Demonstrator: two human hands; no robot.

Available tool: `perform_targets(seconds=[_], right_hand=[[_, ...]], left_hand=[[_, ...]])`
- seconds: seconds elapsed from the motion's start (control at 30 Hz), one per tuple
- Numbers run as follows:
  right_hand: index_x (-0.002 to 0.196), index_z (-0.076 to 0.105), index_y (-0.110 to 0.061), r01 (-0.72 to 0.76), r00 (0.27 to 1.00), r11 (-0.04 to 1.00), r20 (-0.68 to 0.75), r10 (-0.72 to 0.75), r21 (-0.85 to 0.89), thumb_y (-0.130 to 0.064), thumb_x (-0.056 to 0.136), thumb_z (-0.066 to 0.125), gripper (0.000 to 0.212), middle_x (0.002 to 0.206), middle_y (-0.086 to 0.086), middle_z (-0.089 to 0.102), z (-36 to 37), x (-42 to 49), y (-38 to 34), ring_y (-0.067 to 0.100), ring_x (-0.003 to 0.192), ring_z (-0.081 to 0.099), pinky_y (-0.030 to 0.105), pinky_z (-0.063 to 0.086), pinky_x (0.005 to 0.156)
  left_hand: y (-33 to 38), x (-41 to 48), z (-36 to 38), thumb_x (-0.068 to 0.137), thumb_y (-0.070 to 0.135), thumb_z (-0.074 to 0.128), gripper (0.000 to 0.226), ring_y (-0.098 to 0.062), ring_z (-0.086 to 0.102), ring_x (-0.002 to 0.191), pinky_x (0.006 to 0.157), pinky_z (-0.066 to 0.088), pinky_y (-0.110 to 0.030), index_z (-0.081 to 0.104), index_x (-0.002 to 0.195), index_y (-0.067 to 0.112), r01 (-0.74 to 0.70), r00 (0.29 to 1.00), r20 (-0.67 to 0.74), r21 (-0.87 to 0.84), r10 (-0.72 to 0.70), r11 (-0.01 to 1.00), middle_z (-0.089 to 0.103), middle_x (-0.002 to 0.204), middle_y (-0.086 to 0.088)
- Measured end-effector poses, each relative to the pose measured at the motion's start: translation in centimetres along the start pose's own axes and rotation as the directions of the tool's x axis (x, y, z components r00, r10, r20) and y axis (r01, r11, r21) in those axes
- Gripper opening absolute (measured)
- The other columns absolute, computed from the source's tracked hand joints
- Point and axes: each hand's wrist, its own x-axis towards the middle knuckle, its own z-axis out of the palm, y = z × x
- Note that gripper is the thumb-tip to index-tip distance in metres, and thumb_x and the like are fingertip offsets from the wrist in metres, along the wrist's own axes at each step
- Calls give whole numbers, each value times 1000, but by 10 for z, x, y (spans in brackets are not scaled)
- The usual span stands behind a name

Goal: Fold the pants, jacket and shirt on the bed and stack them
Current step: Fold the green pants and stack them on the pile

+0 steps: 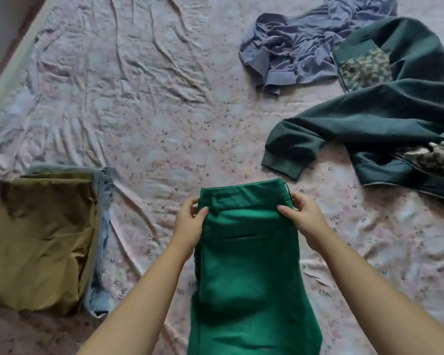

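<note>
Green pants (249, 265): left hand (190, 224) and right hand (303, 219) are gripping the waistband sides. Jacket (385, 124) and shirt (300, 44) are lying crumpled beyond.

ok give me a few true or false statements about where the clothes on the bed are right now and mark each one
1. The left hand and the right hand both hold the green pants at the waistband. True.
2. The dark green jacket is neatly folded. False: it lies unfolded and rumpled.
3. The blue-grey shirt lies crumpled beside the jacket. True.
4. The olive garment lies underneath the jeans. False: it lies folded on top of them.
</note>
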Motion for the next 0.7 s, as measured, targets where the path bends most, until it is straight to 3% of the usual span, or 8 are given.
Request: perform_targets(seconds=[0.1,0.23,0.33,0.4,0.5,0.6,0.7], right_hand=[[99,58,-13,56,998,998,-27,-56,-16,7,84,57,26,97,1,64,6,54,-2,17,90,60,23,51,80],[95,61,-13,161,986,986,-56,-158,41,7,83,58,24,93,6,66,14,119,-30,18,86,62,31,52,83],[98,61,-8,284,958,954,-68,-278,100,5,85,56,20,88,3,66,21,169,-71,7,72,64,22,54,75],[104,60,-5,318,946,944,-95,-310,85,3,86,57,21,93,10,66,24,204,-89,12,76,63,25,54,79],[107,60,-12,289,953,955,-71,-294,-71,-4,86,59,22,106,19,65,25,247,-77,26,90,62,38,50,90],[115,60,-11,262,955,934,-74,-288,-243,-14,86,63,29,108,13,66,16,260,-48,17,93,60,13,47,77],[123,54,-13,239,960,953,-103,-261,-186,-22,86,63,39,104,11,63,10,257,-39,18,94,59,22,46,83]], left_hand=[[13,54,13,94,9,49,17,-26,60,90,80,53,-39,54,110,10,-71,995,-65,33,74,997,61,103,-13],[52,111,19,93,6,49,16,-18,61,77,69,54,-27,58,96,19,-240,962,-140,-26,235,970,63,91,-7],[91,158,23,93,7,50,15,-19,62,80,73,55,-31,58,97,19,-362,916,-219,-93,335,928,64,88,-3],[106,194,25,93,8,51,14,-24,63,84,79,55,-37,58,102,17,-371,909,-242,-93,340,924,64,89,-6],[94,239,31,91,9,53,17,-30,62,91,85,52,-41,59,106,16,-316,928,-181,72,324,946,66,102,-15],[70,259,30,88,15,60,18,-24,61,91,81,49,-32,57,106,12,-269,934,-184,200,305,942,65,105,-14],[66,255,21,86,20,63,16,-28,63,85,80,52,-43,47,87,25,-279,937,-179,138,301,950,65,93,-14]])
